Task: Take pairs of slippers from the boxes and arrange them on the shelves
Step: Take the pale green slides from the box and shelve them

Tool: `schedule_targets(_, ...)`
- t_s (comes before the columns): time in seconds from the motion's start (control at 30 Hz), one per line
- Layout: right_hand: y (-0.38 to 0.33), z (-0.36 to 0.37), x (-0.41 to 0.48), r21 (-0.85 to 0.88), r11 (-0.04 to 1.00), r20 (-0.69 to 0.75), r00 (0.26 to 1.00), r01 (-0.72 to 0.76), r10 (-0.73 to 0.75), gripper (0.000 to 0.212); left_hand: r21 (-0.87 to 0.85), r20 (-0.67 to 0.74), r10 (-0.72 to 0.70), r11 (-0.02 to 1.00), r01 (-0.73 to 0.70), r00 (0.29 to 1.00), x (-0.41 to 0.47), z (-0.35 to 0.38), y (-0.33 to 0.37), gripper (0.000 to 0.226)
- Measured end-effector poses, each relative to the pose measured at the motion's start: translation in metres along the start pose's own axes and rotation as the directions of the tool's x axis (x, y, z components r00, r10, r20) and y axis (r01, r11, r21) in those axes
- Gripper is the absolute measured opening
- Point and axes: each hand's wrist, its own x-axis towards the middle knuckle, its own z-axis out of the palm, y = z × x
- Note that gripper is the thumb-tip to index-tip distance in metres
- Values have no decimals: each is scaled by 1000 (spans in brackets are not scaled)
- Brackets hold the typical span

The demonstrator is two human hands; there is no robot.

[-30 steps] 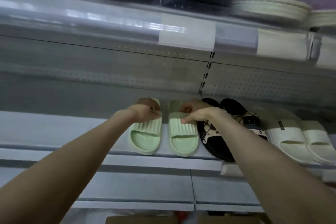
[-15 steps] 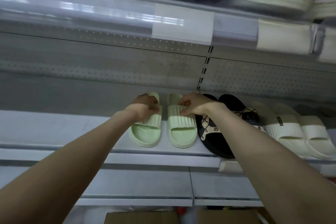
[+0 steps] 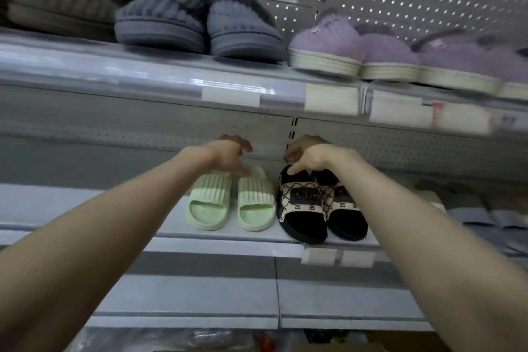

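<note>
Slides (image 3: 210, 194) left of sandals (image 3: 303, 197) on shelf (image 3: 85, 206)

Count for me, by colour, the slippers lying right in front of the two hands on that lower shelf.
green slippers: 2
black slippers: 2
Total: 4
The slippers farther right are too blurred to count.

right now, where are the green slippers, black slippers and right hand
green slippers (image 3: 211, 191): head view, left one's ribbed strap
black slippers (image 3: 303, 196): head view, patterned strap
right hand (image 3: 308, 156): head view, hand's back
</note>
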Motion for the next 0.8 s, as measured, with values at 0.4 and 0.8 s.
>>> schedule_targets(0.4,117,-51,-166,-119,993,-45,998,26,-32,54,60,-1,19,998,-19,1000,-65,10,195,71)
schedule_targets(0.8,272,-9,-255,-162,986,114,993,40,-21,53,72,166,-109,993,98,980,-100,124,350,76)
